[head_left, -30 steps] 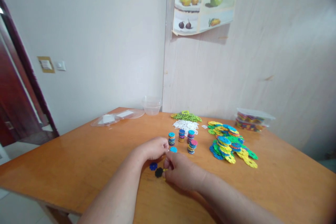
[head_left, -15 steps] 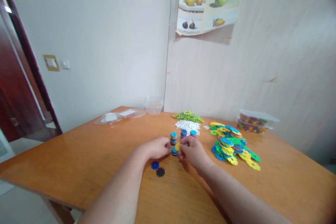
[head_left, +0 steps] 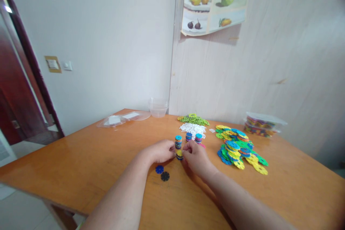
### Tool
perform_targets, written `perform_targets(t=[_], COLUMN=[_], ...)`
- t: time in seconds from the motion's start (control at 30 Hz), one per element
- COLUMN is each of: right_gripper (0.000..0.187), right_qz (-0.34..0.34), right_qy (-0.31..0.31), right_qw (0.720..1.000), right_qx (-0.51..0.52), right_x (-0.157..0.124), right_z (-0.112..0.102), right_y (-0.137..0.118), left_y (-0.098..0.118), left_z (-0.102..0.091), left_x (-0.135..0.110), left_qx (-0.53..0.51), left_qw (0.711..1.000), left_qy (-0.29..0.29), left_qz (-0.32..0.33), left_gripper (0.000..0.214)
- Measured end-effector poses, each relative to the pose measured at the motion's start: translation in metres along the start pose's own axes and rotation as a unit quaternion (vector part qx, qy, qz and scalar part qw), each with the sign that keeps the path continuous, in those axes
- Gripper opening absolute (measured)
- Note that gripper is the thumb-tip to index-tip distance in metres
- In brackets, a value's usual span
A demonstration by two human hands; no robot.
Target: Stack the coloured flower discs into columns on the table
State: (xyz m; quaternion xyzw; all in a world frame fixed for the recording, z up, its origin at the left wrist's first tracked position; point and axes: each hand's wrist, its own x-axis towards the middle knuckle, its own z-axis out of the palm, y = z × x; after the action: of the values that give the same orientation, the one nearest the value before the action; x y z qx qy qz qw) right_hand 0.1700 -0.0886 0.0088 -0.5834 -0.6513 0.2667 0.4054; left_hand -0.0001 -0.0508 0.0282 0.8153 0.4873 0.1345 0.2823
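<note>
A short stack of notched plastic discs, yellow on top with darker discs below, stands between my two hands. My left hand has its fingers curled against the left side of this stack. On the right side, my right hand is closed, thumb and forefinger together at the stack's edge; whether a disc is between them is hidden. Directly behind rises a taller disc stack topped with light blue. A dark blue disc and a black disc lie flat near my left wrist.
Two more stacks, a blue-topped stack and a light-blue-topped stack, stand behind my right hand. Beyond are white pieces and green pieces. Loose discs heap at right, near clear boxes. Clear tubs stand at the back.
The yellow disc that my right hand held tilted over the front stack now lies flat on top of it. My right hand has shifted slightly; my left hand has barely moved.
</note>
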Motion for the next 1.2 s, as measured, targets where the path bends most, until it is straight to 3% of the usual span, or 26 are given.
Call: perform_targets(t=[0.07, 0.2, 0.33, 0.53, 0.7, 0.83, 0.97, 1.2], right_gripper=[0.002, 0.009, 0.026, 0.019, 0.009, 0.015, 0.017, 0.022], right_qz=[-0.05, -0.091, -0.109, -0.059, -0.04, 0.015, 0.069, 0.128], right_qy=[-0.015, -0.168, -0.172, -0.203, -0.193, -0.114, -0.043, -0.062], right_qw=[0.997, 0.975, 0.96, 0.963, 0.978, 0.992, 0.988, 0.973], right_qx=[-0.05, -0.114, -0.19, -0.169, -0.067, 0.054, 0.133, 0.184], right_x=[-0.008, -0.032, -0.046, -0.042, -0.032, -0.017, -0.004, 0.002], right_z=[0.002, 0.007, 0.01, 0.011, 0.01, 0.003, -0.008, -0.004], right_y=[-0.005, -0.023, -0.035, -0.035, -0.028, -0.021, -0.014, -0.003], left_y=[-0.001, -0.002, -0.002, -0.002, -0.003, -0.002, 0.002, 0.008], left_z=[0.001, 0.001, 0.0, -0.001, 0.002, 0.003, 0.002, -0.002], left_x=[0.0, 0.0, 0.002, 0.003, 0.002, 0.002, -0.001, -0.005], left_qx=[-0.002, -0.031, -0.033, -0.028, -0.028, -0.022, -0.025, -0.032], left_qw=[1.0, 0.999, 0.998, 0.998, 0.999, 0.999, 1.0, 0.999], left_qy=[0.004, -0.008, -0.024, -0.025, -0.004, 0.011, -0.002, -0.021], left_qz=[-0.017, -0.041, -0.05, -0.051, -0.044, -0.025, -0.009, -0.001], left_gripper=[0.013, 0.014, 0.016, 0.016, 0.013, 0.009, 0.011, 0.017])
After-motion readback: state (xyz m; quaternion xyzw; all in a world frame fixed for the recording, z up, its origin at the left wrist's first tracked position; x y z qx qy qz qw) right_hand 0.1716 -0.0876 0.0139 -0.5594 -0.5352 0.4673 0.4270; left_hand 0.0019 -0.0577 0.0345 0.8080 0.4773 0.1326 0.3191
